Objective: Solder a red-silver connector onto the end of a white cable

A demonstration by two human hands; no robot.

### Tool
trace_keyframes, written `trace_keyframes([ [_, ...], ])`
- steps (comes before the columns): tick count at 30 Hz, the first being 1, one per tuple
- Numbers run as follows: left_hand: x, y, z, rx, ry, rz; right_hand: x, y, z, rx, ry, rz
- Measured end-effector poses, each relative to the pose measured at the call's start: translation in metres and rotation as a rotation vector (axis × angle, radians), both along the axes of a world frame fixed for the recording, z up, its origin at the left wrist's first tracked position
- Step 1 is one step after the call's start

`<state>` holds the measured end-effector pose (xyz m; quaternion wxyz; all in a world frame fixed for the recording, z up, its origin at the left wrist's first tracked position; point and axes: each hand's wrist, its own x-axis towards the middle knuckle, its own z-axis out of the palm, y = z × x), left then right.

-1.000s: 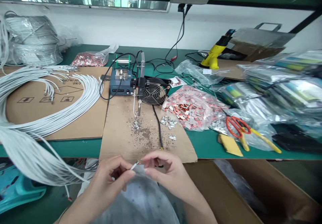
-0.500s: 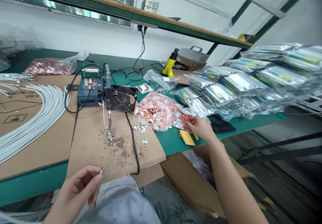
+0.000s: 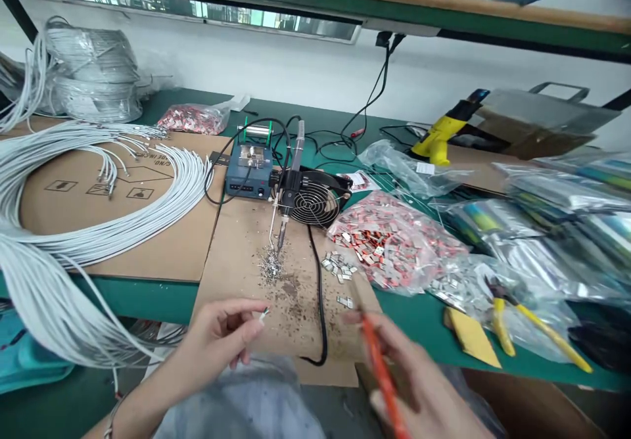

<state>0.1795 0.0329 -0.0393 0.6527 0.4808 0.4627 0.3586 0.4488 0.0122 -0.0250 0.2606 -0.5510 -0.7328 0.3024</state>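
Observation:
Between thumb and fingers, my left hand (image 3: 229,334) pinches the end of a white cable (image 3: 263,315) with thin coloured wires showing at its tip. My right hand (image 3: 409,373), blurred by motion, holds a tool with orange-red handles (image 3: 382,376); its thin tip points up and left over the cardboard. Small metal connectors (image 3: 339,266) lie on the cardboard (image 3: 246,288), beside an open bag of red and silver connectors (image 3: 384,235). A soldering iron (image 3: 290,189) is held tip down over a heap of solder bits (image 3: 271,266).
A blue soldering station (image 3: 249,173) and a black fan (image 3: 315,202) stand behind. Bundled white cables (image 3: 123,222) cover the left. Yellow-handled cutters (image 3: 522,317), a yellow sponge (image 3: 473,337) and silver packets (image 3: 532,229) lie right. A black cord (image 3: 319,294) crosses the cardboard.
The view has turned left. My right hand has lifted the orange-handled tool from beside the connector bag and brought it towards my left hand, which still holds the cable end.

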Motion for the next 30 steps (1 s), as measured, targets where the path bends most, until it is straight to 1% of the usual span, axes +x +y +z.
trace_keyframes([
  [2, 0.001, -0.001, 0.004, -0.001, 0.017, -0.018, -0.02, -0.003, -0.001, -0.114, -0.071, 0.063],
  [5, 0.001, -0.002, 0.007, -0.01, 0.03, -0.024, -0.036, -0.001, 0.004, -0.235, -0.134, 0.145],
  [7, 0.001, -0.003, 0.008, -0.005, 0.033, -0.02, -0.042, 0.002, 0.011, -0.256, -0.179, 0.197],
  [11, 0.001, -0.005, 0.006, -0.001, 0.027, -0.008, -0.049, 0.005, 0.021, -0.226, -0.222, 0.245],
  [14, 0.002, -0.005, 0.005, 0.001, 0.007, 0.006, -0.051, 0.006, 0.024, -0.2, -0.232, 0.271],
  [17, 0.002, -0.005, 0.004, 0.028, -0.01, 0.002, -0.048, 0.006, 0.022, -0.203, -0.215, 0.291],
  [24, 0.001, -0.005, 0.007, 0.065, -0.007, 0.003, -0.038, 0.005, 0.013, -0.281, -0.24, 0.342],
  [30, 0.0, -0.007, 0.005, 0.092, -0.007, -0.03, -0.036, 0.005, 0.014, -0.293, -0.24, 0.335],
])
